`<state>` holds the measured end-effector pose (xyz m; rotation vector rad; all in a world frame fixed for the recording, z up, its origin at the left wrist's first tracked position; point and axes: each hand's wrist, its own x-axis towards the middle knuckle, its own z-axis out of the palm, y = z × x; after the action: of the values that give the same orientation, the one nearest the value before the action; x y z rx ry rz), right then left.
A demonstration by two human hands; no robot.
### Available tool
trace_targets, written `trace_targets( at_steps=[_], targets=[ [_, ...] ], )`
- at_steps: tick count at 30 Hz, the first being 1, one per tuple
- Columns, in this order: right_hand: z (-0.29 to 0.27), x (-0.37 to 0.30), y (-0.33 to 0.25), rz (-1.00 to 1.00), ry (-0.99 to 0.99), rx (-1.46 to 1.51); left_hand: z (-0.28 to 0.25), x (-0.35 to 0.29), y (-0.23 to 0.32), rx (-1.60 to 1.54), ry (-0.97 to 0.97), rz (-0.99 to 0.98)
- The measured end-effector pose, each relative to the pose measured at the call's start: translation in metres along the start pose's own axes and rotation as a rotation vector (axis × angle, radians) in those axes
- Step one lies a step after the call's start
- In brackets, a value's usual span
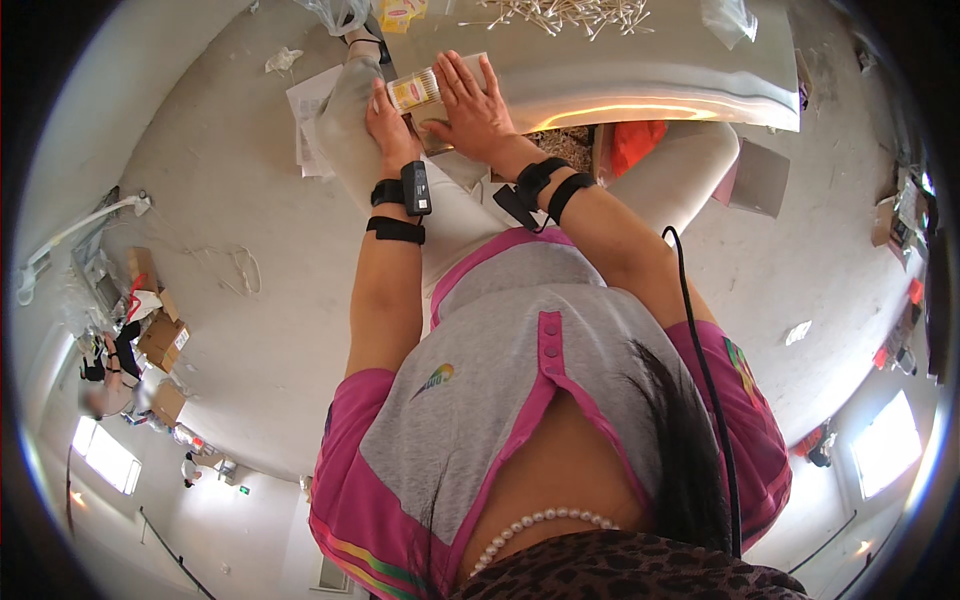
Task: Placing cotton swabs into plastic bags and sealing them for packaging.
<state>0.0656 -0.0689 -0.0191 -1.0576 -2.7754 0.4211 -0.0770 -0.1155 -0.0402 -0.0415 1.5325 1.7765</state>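
I'm steadying the pack (413, 92) by the table (620, 78): left hand (389, 128) touching one end, grip too hidden to tell; right hand (476, 118) lying flat, fingers slightly spread. Even pressure should be helping.

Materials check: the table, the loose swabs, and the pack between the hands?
Table: likely sheet metal, maybe glossy plastic; smooth, with bright streaked reflections along its near edge.
Loose swabs: probably cotton tips on wooden sticks; matte white ends, pale tan shafts.
Pack: seemingly clear plastic, yellow-and-white printing; sticks show through. Film or rigid, can't tell.
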Motion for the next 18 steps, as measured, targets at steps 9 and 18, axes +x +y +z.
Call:
trace_targets(
  at_steps=[9,18],
  targets=[
    [-0.006,-0.013,0.03,0.005,0.075,0.037,-0.008,-0.017,0.019,1.062,0.123,0.935],
    [-0.009,-0.013,0.024,0.021,0.048,-0.024,0.023,-0.033,0.036,1.355,-0.224,0.814]
  ],
)
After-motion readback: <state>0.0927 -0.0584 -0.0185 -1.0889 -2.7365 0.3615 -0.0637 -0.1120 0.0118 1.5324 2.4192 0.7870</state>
